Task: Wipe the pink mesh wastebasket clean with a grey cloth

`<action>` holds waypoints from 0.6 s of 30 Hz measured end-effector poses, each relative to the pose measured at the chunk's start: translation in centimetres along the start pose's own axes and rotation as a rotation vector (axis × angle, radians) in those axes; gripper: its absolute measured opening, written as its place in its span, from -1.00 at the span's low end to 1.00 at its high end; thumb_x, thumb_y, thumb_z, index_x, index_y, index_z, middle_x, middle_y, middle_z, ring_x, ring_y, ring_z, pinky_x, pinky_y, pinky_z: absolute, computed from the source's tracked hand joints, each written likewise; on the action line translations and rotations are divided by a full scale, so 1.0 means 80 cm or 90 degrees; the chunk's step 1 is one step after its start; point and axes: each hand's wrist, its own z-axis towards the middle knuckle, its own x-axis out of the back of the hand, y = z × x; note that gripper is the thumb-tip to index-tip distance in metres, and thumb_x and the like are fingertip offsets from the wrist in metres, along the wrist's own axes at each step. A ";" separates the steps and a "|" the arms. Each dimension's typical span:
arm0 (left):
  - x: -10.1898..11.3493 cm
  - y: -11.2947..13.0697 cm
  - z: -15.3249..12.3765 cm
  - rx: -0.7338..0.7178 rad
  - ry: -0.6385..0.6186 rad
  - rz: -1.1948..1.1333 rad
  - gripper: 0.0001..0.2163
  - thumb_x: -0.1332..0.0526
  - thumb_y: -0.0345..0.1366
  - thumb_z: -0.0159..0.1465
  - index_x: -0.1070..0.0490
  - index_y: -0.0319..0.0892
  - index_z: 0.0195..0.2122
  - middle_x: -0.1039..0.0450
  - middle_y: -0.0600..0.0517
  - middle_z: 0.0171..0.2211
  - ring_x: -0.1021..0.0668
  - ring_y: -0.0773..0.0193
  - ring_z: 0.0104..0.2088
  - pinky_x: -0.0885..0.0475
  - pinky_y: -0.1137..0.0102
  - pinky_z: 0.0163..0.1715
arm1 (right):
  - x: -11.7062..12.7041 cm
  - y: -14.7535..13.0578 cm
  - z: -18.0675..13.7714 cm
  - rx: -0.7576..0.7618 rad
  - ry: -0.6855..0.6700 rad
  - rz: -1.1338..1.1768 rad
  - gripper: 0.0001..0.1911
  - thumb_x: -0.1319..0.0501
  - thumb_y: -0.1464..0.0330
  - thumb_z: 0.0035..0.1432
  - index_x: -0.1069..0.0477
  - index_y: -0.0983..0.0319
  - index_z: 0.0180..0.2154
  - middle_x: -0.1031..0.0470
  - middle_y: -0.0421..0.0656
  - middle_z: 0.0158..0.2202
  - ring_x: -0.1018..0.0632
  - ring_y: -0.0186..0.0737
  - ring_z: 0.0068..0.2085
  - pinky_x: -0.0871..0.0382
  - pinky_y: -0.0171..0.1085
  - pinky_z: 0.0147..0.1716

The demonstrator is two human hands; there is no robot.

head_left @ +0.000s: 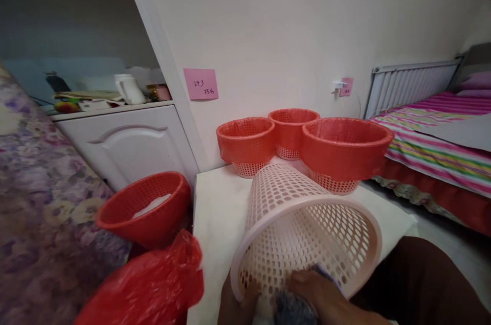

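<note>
A pale pink perforated plastic basket [284, 187] lies tilted on its side on the table, its wide mouth turned toward me. At the lower left of its rim, my left hand [240, 299] grips the edge, with fingers partly behind the mesh. My right hand [320, 294] reaches into the mouth, closed on a dark grey-blue cloth [293, 308] that touches the inner wall. Part of the cloth and of both hands is cut off by the bottom of the view.
Three baskets lined with red bags, left [245, 143], middle [293, 123] and right [341, 148], stand behind on the white table [215, 212]. Left of it are another red-lined basket [169, 220] and a red plastic bag [153, 284]. A bed [433, 131] is at right.
</note>
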 end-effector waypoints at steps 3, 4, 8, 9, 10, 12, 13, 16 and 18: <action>0.003 0.008 0.001 -0.042 -0.015 -0.022 -0.42 -0.25 -0.10 0.14 -0.25 -0.15 0.18 -0.43 -0.10 0.14 -0.42 -0.02 0.17 -0.34 0.12 0.15 | 0.020 0.003 0.018 0.002 0.026 0.026 -0.78 -0.24 0.40 -0.04 -0.50 0.09 -0.28 -0.59 -0.22 -0.25 -0.57 -0.06 -0.18 -0.44 -0.16 -0.17; 0.005 0.010 0.001 -0.051 -0.016 -0.024 -0.44 -0.25 -0.09 0.14 -0.27 -0.14 0.16 -0.41 -0.10 0.15 -0.40 -0.02 0.19 -0.33 0.14 0.16 | 0.028 0.006 0.032 -0.011 0.062 0.018 -0.77 -0.21 0.43 -0.03 -0.50 0.12 -0.27 -0.58 -0.21 -0.25 -0.57 -0.08 -0.18 -0.43 -0.16 -0.16; 0.015 0.017 -0.004 -0.028 0.030 0.031 -0.48 -0.22 -0.02 0.17 -0.35 -0.16 0.11 -0.52 -0.13 -0.01 -0.49 -0.05 0.08 -0.34 0.10 0.15 | 0.057 0.026 0.107 -0.100 0.292 -0.035 -0.64 -0.22 0.47 0.01 -0.46 0.13 -0.10 -0.54 -0.11 -0.11 -0.48 0.02 0.02 -0.31 0.00 0.07; 0.015 0.019 -0.006 -0.010 0.031 0.042 -0.48 -0.21 0.00 0.18 -0.35 -0.16 0.11 -0.54 -0.12 -0.08 -0.52 -0.05 0.04 -0.35 0.08 0.14 | 0.060 0.031 0.127 -0.121 0.329 -0.044 -0.66 -0.20 0.44 0.08 -0.44 0.11 -0.07 -0.53 -0.10 -0.07 -0.45 0.02 0.06 -0.26 0.05 0.11; 0.015 0.020 -0.008 0.005 0.027 0.048 -0.47 -0.21 0.00 0.18 -0.35 -0.16 0.12 -0.56 -0.12 -0.14 -0.53 -0.06 0.03 -0.36 0.07 0.13 | 0.062 0.036 0.145 -0.137 0.349 -0.047 -0.68 -0.18 0.39 0.15 -0.42 0.11 -0.03 -0.50 -0.09 -0.03 -0.43 0.02 0.08 -0.24 0.09 0.13; 0.013 0.024 -0.011 0.018 0.013 0.050 -0.46 -0.21 -0.02 0.18 -0.33 -0.16 0.14 -0.57 -0.12 -0.17 -0.52 -0.07 0.05 -0.35 0.05 0.14 | 0.057 0.046 0.172 -0.163 0.360 -0.046 -0.71 -0.15 0.30 0.25 -0.39 0.15 0.00 -0.45 -0.07 0.04 -0.44 -0.02 0.07 -0.27 0.11 0.10; 0.011 0.025 -0.013 0.015 0.003 0.052 -0.45 -0.22 -0.04 0.17 -0.32 -0.17 0.15 -0.57 -0.13 -0.15 -0.50 -0.07 0.07 -0.34 0.04 0.15 | 0.052 0.050 0.181 -0.174 0.361 -0.046 -0.69 -0.15 0.25 0.27 -0.38 0.17 0.02 -0.42 -0.06 0.07 -0.45 -0.04 0.06 -0.31 0.10 0.08; 0.004 0.025 -0.015 -0.031 -0.025 0.098 -0.45 -0.23 -0.16 0.14 -0.32 -0.18 0.16 -0.53 -0.15 -0.05 -0.44 -0.08 0.15 -0.22 0.02 0.24 | 0.031 0.062 0.191 -0.197 0.358 -0.050 -0.61 -0.17 0.20 0.26 -0.34 0.21 0.06 -0.36 -0.05 0.13 -0.44 -0.04 0.07 -0.34 0.08 0.05; 0.002 0.021 -0.015 -0.048 -0.040 0.126 -0.48 -0.23 -0.23 0.12 -0.35 -0.18 0.14 -0.51 -0.15 0.01 -0.40 -0.07 0.19 -0.12 0.03 0.29 | 0.022 0.070 0.192 -0.201 0.348 -0.058 -0.61 -0.17 0.19 0.26 -0.34 0.21 0.07 -0.35 -0.04 0.14 -0.42 -0.02 0.10 -0.31 0.11 0.08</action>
